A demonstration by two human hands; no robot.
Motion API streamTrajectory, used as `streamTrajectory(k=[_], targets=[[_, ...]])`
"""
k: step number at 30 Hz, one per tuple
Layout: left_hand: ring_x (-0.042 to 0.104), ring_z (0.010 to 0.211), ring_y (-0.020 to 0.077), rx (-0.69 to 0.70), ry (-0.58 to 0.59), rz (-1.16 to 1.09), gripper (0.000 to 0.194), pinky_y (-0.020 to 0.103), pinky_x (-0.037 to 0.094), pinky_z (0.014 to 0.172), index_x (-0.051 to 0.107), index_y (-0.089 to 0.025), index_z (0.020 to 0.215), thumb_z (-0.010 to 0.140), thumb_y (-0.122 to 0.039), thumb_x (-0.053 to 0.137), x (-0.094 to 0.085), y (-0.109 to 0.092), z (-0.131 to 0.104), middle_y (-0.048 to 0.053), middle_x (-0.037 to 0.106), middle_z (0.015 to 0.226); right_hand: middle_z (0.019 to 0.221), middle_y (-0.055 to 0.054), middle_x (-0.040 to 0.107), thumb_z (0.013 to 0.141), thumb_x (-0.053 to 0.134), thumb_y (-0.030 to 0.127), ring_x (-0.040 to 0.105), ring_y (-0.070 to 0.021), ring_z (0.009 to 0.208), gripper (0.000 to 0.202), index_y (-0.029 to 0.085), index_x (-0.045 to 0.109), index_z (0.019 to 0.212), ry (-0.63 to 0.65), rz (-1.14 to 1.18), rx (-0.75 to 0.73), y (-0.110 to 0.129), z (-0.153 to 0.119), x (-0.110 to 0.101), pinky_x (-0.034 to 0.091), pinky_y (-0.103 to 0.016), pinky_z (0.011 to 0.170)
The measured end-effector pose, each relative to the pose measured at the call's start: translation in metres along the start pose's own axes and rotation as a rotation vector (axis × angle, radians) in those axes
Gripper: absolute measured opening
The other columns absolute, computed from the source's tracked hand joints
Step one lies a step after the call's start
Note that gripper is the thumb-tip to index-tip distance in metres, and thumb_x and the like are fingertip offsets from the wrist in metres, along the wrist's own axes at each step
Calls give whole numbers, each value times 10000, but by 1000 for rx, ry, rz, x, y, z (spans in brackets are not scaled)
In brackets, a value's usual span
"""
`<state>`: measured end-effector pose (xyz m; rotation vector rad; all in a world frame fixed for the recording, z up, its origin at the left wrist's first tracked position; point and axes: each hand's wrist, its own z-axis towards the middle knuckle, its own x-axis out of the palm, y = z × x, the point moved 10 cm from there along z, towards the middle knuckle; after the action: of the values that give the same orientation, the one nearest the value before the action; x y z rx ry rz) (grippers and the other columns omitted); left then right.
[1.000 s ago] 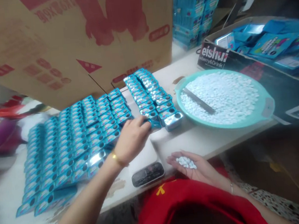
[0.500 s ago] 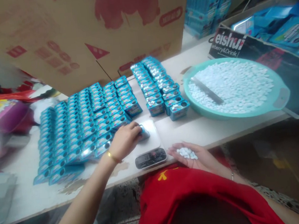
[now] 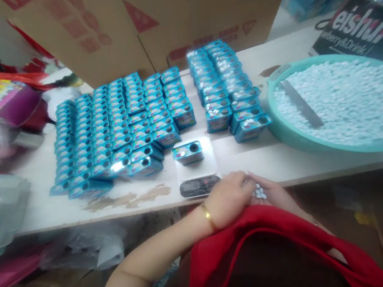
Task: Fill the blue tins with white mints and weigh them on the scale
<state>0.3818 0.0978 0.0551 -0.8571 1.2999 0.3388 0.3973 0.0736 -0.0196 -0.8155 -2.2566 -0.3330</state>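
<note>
My right hand (image 3: 280,199) is cupped palm up near the table's front edge, holding small white tablets (image 3: 259,192). Reaching across from the left, my left hand (image 3: 231,197) dips into that palm. Its fingers are bent together, and their tips are hidden, so what they grip cannot be made out. Just behind my hands a blue tin (image 3: 187,154) with a dark round opening stands on a white kitchen scale (image 3: 199,172), a white tablet lying on its top. The scale's dark display panel (image 3: 195,187) faces me.
Rows of similar blue tins (image 3: 109,133) fill the left of the table. Two more rows (image 3: 219,119) carry white tablets on top. A turquoise basin (image 3: 290,131) of tablets holds a flat metal strip (image 3: 303,103). Behind stands a large cardboard box (image 3: 182,18).
My left hand has let go of the blue tin on the scale and moved right, over to my right palm. The view has shifted, and the tablets are now partly covered by my fingers.
</note>
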Motion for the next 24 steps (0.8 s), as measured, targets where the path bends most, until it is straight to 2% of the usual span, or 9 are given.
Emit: streamTrajectory(k=[3, 8, 14, 17, 20, 22, 24], targets=[[508, 815, 187, -37, -62, -1, 127, 315, 467, 677, 513, -164, 957, 919, -222, 406, 0, 4, -1, 77, 531, 915, 858, -63, 735, 907, 438, 205, 699, -188, 881, 237, 150, 647, 812, -58, -24, 14, -1, -1, -2, 544, -331, 833], [518, 780, 184, -125, -62, -65, 128, 306, 473, 617, 502, -164, 952, 913, -239, 406, 1, 16, -5, 83, 526, 899, 867, -57, 733, 859, 500, 157, 685, -201, 923, 180, 158, 635, 741, -65, -29, -42, 5, 5, -3, 531, -346, 879], [531, 775, 162, -60, -63, -53, 123, 278, 476, 629, 515, -158, 940, 908, -187, 399, 2, 16, -4, 74, 538, 910, 892, -48, 732, 859, 492, 151, 681, -186, 936, 181, 168, 639, 755, -36, -25, -38, 4, 8, 2, 520, -343, 894], [541, 784, 154, -71, -76, -84, 123, 267, 480, 641, 521, -153, 946, 894, -159, 409, -3, 21, -6, 75, 549, 933, 861, -52, 734, 872, 476, 148, 694, -179, 886, 204, 161, 637, 747, -33, -19, -33, 3, 9, 5, 526, -335, 885], [548, 795, 142, -88, -134, -186, 121, 255, 485, 678, 525, -164, 922, 899, -162, 406, -26, 30, -12, 70, 552, 931, 802, -46, 731, 884, 474, 149, 703, -162, 813, 188, 144, 639, 795, 14, -11, -41, 4, 14, 13, 534, -324, 882], [545, 795, 133, -97, -243, -252, 110, 242, 480, 693, 524, -173, 933, 907, -180, 417, -57, 42, -19, 61, 550, 918, 825, -57, 735, 901, 449, 148, 704, -153, 819, 194, 122, 641, 889, 56, -6, -65, 7, 19, 19, 539, -314, 882], [536, 784, 127, -146, -384, -238, 87, 237, 468, 697, 526, -178, 946, 903, -190, 451, -93, 61, -28, 49, 547, 899, 920, -99, 735, 910, 436, 147, 695, -169, 912, 213, 95, 633, 974, 97, -19, -88, 9, 25, 25, 534, -320, 902]])
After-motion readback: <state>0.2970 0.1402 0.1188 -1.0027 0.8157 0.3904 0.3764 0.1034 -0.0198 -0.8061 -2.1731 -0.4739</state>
